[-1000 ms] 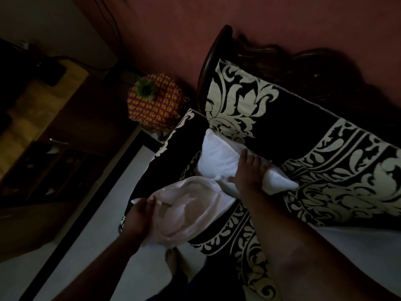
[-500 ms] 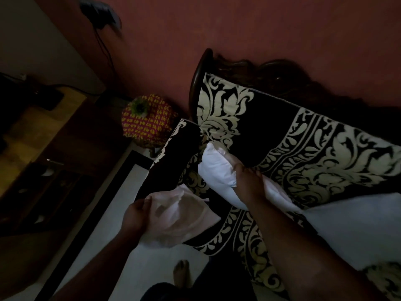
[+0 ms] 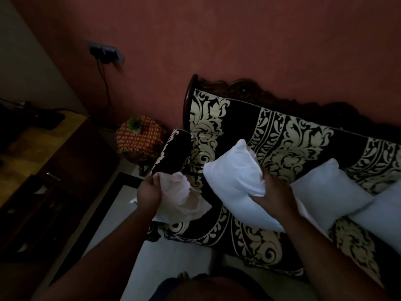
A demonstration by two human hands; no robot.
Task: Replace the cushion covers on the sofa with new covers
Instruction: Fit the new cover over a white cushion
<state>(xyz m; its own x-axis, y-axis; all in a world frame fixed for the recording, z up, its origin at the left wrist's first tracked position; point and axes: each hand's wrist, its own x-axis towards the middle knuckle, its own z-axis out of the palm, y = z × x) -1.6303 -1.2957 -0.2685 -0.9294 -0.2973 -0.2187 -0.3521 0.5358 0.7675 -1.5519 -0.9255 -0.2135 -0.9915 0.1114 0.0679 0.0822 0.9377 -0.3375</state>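
Observation:
My right hand (image 3: 276,192) grips a bare white cushion (image 3: 234,177) and holds it lifted above the sofa seat (image 3: 256,237), which wears a black cover with cream floral pattern. My left hand (image 3: 148,192) grips a bunched pale cushion cover (image 3: 184,200) just left of the cushion, apart from it. Two more white cushions (image 3: 329,192) lie on the seat to the right.
The sofa back (image 3: 288,135) stands against a red wall. A round stool with a red-and-yellow cloth (image 3: 141,137) sits left of the armrest (image 3: 173,153). A dark wooden cabinet (image 3: 43,170) fills the left. A wall socket with cable (image 3: 104,54) hangs above. Pale floor lies below.
My right hand has lifted the white cushion off the seat. My left hand has pulled the pale cover clear of it and bunched it. The view has tilted up and more cushions show.

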